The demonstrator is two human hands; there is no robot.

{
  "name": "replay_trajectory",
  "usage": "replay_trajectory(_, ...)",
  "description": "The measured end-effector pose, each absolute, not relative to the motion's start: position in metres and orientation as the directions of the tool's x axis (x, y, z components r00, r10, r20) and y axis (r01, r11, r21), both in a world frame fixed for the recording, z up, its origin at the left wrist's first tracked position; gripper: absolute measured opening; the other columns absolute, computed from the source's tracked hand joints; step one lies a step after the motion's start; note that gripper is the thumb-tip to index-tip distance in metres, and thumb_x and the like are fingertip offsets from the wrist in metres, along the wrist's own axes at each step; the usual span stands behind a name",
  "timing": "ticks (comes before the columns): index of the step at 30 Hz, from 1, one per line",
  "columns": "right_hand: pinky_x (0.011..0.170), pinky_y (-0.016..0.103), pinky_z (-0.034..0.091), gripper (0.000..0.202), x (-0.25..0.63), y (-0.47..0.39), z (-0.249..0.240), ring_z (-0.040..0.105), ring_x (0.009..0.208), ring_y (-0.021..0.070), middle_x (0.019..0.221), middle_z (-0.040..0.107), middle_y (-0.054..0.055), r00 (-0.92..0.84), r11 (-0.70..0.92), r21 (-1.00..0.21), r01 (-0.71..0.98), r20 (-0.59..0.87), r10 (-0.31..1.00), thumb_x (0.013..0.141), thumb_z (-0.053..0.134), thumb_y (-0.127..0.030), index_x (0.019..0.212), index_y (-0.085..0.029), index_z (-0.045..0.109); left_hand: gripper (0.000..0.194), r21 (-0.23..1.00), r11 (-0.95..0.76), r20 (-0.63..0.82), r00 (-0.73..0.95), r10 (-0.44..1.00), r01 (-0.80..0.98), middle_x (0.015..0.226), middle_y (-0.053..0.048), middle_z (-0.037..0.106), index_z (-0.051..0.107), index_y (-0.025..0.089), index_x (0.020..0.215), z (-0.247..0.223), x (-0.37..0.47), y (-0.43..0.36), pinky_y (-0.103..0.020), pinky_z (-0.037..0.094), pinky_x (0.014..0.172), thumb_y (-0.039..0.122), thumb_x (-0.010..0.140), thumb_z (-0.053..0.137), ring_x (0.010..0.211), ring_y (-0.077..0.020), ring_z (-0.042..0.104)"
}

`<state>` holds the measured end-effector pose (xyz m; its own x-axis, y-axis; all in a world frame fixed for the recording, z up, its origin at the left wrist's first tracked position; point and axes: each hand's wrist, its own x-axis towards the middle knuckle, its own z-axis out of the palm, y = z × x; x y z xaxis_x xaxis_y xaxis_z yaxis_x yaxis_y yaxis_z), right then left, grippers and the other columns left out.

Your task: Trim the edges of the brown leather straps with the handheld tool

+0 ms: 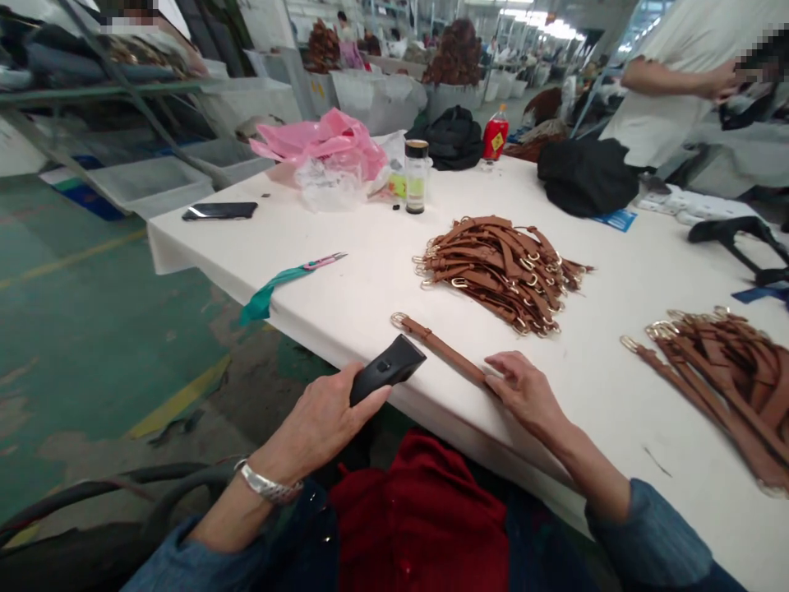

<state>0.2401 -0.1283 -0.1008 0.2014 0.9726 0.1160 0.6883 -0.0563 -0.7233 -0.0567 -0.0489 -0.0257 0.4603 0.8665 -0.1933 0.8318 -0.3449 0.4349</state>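
My left hand (329, 411) is wrapped round a black handheld clipper (388, 367), its head pointing up and right over the table's front edge. A brown leather strap (447, 352) with a gold buckle lies slantwise on the white table (363, 288). At the strap's near end my right hand (521, 390) has its thumb and fingertips on the leather. Beyond the strap is a heap of brown buckled straps (499, 267). Another pile of straps (727, 370) lies at the right.
On the table are a phone (220, 211), scissors (326, 261) with teal cloth (262, 298), a pink bag (333, 144), a jar (416, 181), a red bottle (495, 136) and a black cap (585, 177). A person (671, 82) stands behind at the right.
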Motion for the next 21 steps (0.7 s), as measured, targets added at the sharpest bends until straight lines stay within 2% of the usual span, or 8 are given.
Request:
replay_trajectory(3, 0.086, 0.04, 0.045, 0.025, 0.248, -0.155, -0.102, 0.054, 0.098, 0.0233, 0.104, 0.059, 0.009, 0.24, -0.068, -0.628, 0.775, 0.194, 0.951, 0.078, 0.059, -0.03, 0.101, -0.02, 0.065, 0.044, 0.427, -0.417, -0.212, 0.537, 0.817, 0.803, 0.074, -0.006, 0.063, 0.056, 0.018, 0.093, -0.022, -0.038, -0.047, -0.029, 0.041, 0.063, 0.058, 0.086, 0.038, 0.071, -0.0221, 0.061)
replay_trajectory(9, 0.081, 0.038, 0.044, 0.013, 0.242, -0.172, -0.104, 0.053, 0.089, 0.0214, 0.092, 0.062, 0.005, 0.3, -0.118, -0.577, 0.808, 0.23, 0.926, 0.081, 0.059, -0.03, 0.089, -0.024, 0.068, 0.04, 0.419, -0.555, -0.276, 0.683, 0.676, 0.719, 0.072, -0.005, 0.062, 0.053, 0.02, 0.088, -0.019, 0.007, -0.052, -0.027, 0.038, 0.058, 0.057, 0.086, 0.04, 0.067, -0.0203, 0.059)
replay_trajectory(16, 0.08, 0.039, 0.043, 0.009, 0.238, -0.166, -0.108, 0.052, 0.087, 0.0214, 0.09, 0.063, 0.004, 0.307, -0.105, -0.625, 0.774, 0.224, 0.925, 0.079, 0.063, -0.031, 0.084, -0.025, 0.067, 0.046, 0.368, -0.651, -0.346, 0.748, 0.567, 0.664, 0.078, -0.008, 0.065, 0.055, 0.019, 0.089, -0.019, 0.041, -0.053, -0.029, 0.04, 0.059, 0.061, 0.085, 0.037, 0.072, -0.0233, 0.062)
replay_trajectory(21, 0.083, 0.041, 0.044, 0.011, 0.241, -0.168, -0.113, 0.054, 0.094, 0.0224, 0.099, 0.063, 0.005, 0.296, -0.071, -0.677, 0.732, 0.222, 0.929, 0.079, 0.062, -0.028, 0.087, -0.022, 0.066, 0.048, 0.338, -0.662, -0.351, 0.742, 0.571, 0.669, 0.081, -0.01, 0.067, 0.058, 0.017, 0.087, -0.016, 0.062, -0.048, -0.03, 0.039, 0.059, 0.061, 0.085, 0.036, 0.074, -0.0246, 0.062)
